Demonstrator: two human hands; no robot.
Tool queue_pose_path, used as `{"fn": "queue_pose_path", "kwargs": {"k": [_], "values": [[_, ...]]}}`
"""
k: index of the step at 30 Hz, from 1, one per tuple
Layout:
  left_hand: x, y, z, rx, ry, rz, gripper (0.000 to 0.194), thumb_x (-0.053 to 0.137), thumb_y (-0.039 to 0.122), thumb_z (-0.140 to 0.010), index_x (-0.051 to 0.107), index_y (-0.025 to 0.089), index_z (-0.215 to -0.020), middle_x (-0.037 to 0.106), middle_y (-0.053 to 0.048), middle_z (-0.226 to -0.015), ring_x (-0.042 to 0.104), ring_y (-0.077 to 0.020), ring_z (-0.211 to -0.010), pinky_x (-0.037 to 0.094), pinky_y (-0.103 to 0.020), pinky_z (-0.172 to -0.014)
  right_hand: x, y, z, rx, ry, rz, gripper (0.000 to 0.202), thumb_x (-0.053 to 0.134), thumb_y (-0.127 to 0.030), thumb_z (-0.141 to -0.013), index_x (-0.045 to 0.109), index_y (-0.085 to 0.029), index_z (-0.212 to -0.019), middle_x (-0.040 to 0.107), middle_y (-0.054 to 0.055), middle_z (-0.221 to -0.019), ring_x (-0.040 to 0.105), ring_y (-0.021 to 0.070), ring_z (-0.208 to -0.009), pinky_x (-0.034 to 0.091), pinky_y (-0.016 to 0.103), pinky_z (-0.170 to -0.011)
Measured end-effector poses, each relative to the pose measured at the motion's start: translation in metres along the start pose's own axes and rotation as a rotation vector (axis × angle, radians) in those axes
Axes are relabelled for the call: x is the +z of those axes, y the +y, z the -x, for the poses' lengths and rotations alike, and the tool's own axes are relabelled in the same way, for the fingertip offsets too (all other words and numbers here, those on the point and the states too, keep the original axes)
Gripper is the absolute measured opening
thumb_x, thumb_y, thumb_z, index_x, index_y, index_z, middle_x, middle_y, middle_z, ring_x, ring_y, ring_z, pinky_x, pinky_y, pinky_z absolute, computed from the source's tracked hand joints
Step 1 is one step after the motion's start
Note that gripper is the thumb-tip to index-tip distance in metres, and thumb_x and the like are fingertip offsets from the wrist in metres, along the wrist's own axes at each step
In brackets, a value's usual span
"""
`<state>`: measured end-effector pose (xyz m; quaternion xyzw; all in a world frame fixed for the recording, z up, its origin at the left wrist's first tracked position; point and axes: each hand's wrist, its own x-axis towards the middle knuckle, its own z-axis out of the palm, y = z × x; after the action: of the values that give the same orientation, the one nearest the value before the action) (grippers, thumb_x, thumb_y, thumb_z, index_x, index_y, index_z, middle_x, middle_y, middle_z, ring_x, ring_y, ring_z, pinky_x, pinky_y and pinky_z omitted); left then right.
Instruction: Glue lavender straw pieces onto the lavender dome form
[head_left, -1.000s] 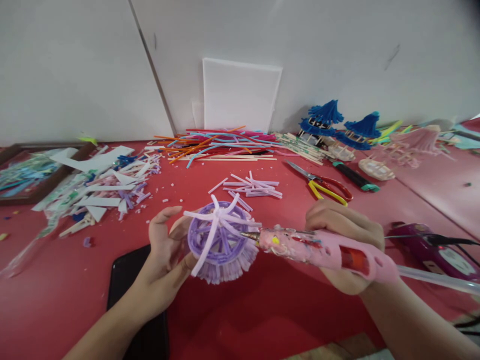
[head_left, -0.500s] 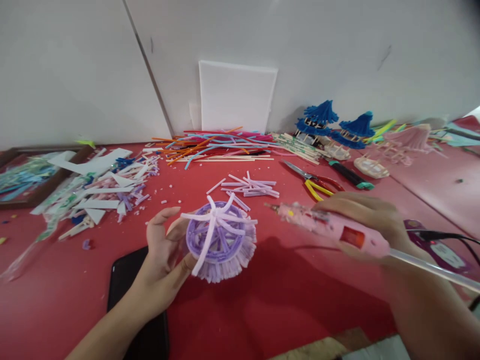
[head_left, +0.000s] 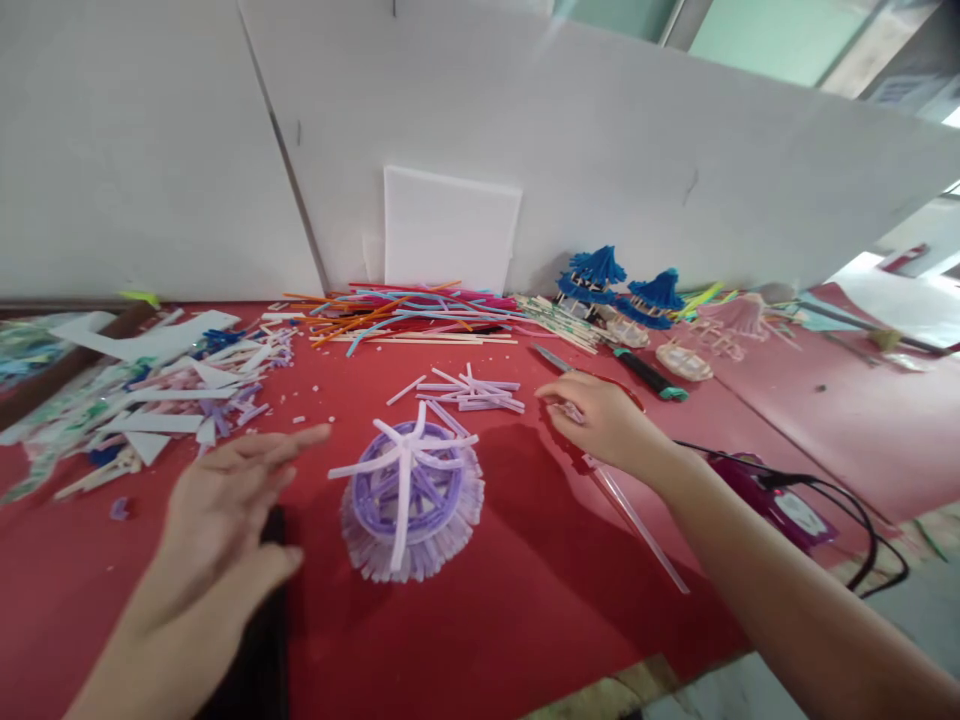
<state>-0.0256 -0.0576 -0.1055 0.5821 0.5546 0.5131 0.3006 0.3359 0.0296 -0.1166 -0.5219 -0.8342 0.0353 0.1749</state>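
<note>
The lilac, round pipe-cleaner piece (head_left: 469, 500) rests on the red table, with pale strips spread like a star over its ringed top and a fringed skirt around it. To its left, my left hand (head_left: 225, 530) is open and holds nothing, fingers stretched, above a black phone (head_left: 259, 640). My right hand (head_left: 600, 420) is low by the pliers (head_left: 551, 357), its fingers curled around the pink hot glue gun, which they mostly hide. A clear glue stick (head_left: 637, 530) sticks out behind it. Cut lilac pieces (head_left: 480, 390) lie beyond the round piece.
Scraps (head_left: 172, 390) are heaped at left. Long coloured pipe cleaners (head_left: 420, 315) lie along the white board. Blue-roofed models (head_left: 596, 275), a pink model (head_left: 735, 315) and a black-handled tool (head_left: 649, 375) stand or lie at back right. A purple box with black cables (head_left: 780, 500) is at right.
My left hand has let go of the lilac piece and drawn left; the piece now sits on the table. My right hand has moved the glue gun left and away, down near the pliers. The view has shifted.
</note>
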Motion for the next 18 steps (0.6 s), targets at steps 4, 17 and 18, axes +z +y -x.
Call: {"fn": "queue_pose_path", "kwargs": {"k": [4, 17, 18], "values": [[0.005, 0.034, -0.022, -0.126, 0.243, 0.277, 0.025, 0.064, 0.008, -0.074, 0.066, 0.027, -0.091, 0.067, 0.001, -0.102, 0.061, -0.0190, -0.105, 0.042, -0.033, -0.106, 0.021, -0.021, -0.044, -0.118, -0.137, -0.076, 0.024, 0.055, -0.034, -0.097, 0.062, -0.021, -0.116, 0.063, 0.008, -0.121, 0.063, 0.0191, -0.104, 0.054, 0.040, -0.092], [0.022, 0.116, -0.053, 0.271, -0.063, 0.376, 0.020, 0.056, 0.009, -0.089, 0.070, 0.024, -0.088, 0.071, 0.001, -0.086, 0.067, -0.0149, -0.086, 0.055, -0.025, -0.076, 0.012, -0.031, -0.082, -0.094, -0.139, -0.319, 0.015, 0.059, -0.027, -0.093, 0.069, -0.016, -0.092, 0.071, 0.005, -0.095, 0.066, 0.0163, -0.086, 0.053, 0.031, -0.082], [0.022, 0.114, -0.055, 0.273, -0.096, 0.270, 0.016, 0.059, 0.014, -0.089, 0.071, 0.025, -0.090, 0.072, 0.001, -0.089, 0.067, -0.0142, -0.085, 0.054, -0.022, -0.073, 0.003, -0.037, -0.081, -0.093, -0.099, -0.350, 0.015, 0.059, -0.024, -0.091, 0.070, -0.016, -0.086, 0.071, 0.004, -0.087, 0.065, 0.0151, -0.080, 0.052, 0.029, -0.077]]}}
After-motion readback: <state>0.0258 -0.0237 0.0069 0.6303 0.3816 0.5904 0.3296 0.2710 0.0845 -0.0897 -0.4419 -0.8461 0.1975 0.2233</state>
